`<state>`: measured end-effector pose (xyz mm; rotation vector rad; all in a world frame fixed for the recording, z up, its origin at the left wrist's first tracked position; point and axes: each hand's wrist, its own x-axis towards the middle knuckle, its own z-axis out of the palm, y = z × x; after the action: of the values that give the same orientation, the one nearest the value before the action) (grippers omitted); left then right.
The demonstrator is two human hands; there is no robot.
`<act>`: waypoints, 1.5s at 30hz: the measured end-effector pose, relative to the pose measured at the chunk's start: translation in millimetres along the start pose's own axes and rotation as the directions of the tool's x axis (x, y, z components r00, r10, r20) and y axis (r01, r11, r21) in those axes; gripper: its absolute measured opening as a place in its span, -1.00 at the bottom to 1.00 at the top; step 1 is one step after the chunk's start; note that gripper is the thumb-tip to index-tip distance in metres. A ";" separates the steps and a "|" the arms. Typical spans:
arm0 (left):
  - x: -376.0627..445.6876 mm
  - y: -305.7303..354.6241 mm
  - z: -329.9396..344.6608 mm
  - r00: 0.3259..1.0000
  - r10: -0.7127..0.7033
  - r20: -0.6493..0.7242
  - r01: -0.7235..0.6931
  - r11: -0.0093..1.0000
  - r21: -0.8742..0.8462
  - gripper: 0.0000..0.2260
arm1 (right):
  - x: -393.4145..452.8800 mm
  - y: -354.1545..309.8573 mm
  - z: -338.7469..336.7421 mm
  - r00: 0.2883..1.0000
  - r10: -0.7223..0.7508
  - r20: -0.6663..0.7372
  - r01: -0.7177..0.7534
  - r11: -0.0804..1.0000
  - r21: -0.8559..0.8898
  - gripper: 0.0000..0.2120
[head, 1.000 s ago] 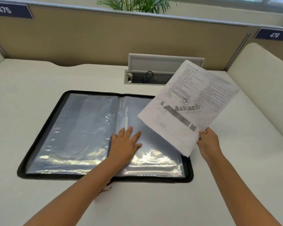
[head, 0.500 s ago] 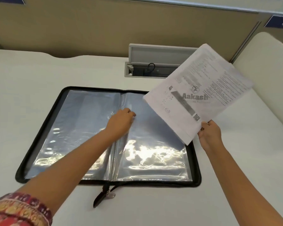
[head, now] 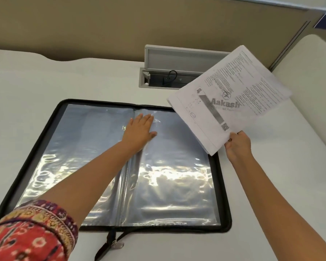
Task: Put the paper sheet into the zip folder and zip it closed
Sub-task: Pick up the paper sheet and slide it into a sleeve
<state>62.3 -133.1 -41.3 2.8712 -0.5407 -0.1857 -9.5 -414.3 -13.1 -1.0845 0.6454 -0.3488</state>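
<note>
Paper sheet point(head: 231, 98): one printed sheet, held up in the air over the far right corner of the zip folder point(head: 222, 185), tilted, with its lower corner pinched in the right hand point(head: 238, 143). That hand's fingers are curled onto the paper's edge, thumb on the near face. One zip folder lies open flat on the white desk point(head: 45, 81), showing two clear plastic sleeve pages, one on each side of the centre spine. The left hand point(head: 140, 129) rests flat on the plastic near the top of the spine, fingers straight and close together, thumb out to the right, gripping nothing. One zipper tail point(head: 109, 245) hangs loose off the folder's near edge onto the desk, with a metal pull on it. A patterned red sleeve point(head: 30, 234) covers the left upper arm. Behind the folder, one grey cable box point(head: 177, 68) is set in the desk with its lid raised.
</note>
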 end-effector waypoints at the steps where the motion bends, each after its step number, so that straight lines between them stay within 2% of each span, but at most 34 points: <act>1: -0.2 -1.2 0.4 1.000 0.012 -0.014 -0.012 1.000 0.014 -0.45 | 2.7 0.9 4.3 1.000 0.002 0.006 -0.003 1.000 0.012 -0.63; 7: -1.9 -0.3 3.1 0.995 0.038 -0.087 -0.037 0.999 0.014 -0.42 | 21.3 3.5 35.5 0.999 0.024 -0.022 -0.022 0.995 0.095 -0.58; 11: 5.9 -2.2 -6.3 0.997 0.030 -0.075 -0.024 0.996 0.084 -0.35 | 35.3 -3.7 57.6 0.999 0.035 0.015 -0.037 0.988 0.153 -0.58; 18: 32.5 9.0 -31.3 0.998 -0.058 0.006 0.057 0.990 0.128 -0.71 | 57.5 -6.1 88.7 0.995 0.078 0.056 -0.087 0.982 0.168 -0.64; 21: 39.6 13.5 -31.1 0.997 -0.063 -0.039 0.067 0.992 0.111 -0.79 | 66.8 -6.5 98.5 0.996 0.058 0.064 -0.066 0.987 0.148 -0.64; 25: 41.6 11.8 -24.0 0.965 0.066 -0.252 -0.048 0.996 0.080 -0.89 | 78.3 -9.3 108.8 0.999 0.041 0.027 -0.043 0.997 0.067 -0.66; 27: 43.3 9.4 -22.2 0.928 0.139 -0.346 -0.100 0.987 0.129 -0.85 | 82.4 -11.9 114.4 0.999 0.031 0.034 -0.033 0.999 0.038 -0.66; 29: 42.6 10.8 -24.2 0.908 0.190 -0.373 -0.135 0.976 0.169 -0.79 | 85.9 -14.4 121.4 0.999 0.025 0.043 -0.025 1.000 0.012 -0.63; 32: 41.5 14.8 -27.5 0.886 0.260 -0.383 -0.215 0.964 0.157 -0.81 | 88.9 -15.4 133.7 0.998 0.010 0.067 -0.008 0.999 -0.035 -0.60; 37: 42.1 24.4 -30.9 0.899 0.302 -0.317 -0.330 0.943 -0.037 -0.94 | 89.2 -12.7 154.3 0.991 0.027 0.128 -0.015 0.995 -0.094 -0.64; 38: 41.4 27.8 -31.8 0.906 0.310 -0.289 -0.341 0.938 -0.061 -0.91 | 87.6 -11.8 157.3 0.988 0.037 0.153 -0.022 0.995 -0.097 -0.64; 45: 41.4 36.6 -25.4 0.896 0.347 -0.277 -0.378 0.924 -0.065 -0.86 | 79.1 -4.8 174.4 0.980 0.018 0.198 0.017 0.985 -0.173 -0.72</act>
<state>92.0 -177.1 -11.6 2.5633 -0.9589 0.2120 163.0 -338.2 20.8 -1.2680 0.5034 -0.1821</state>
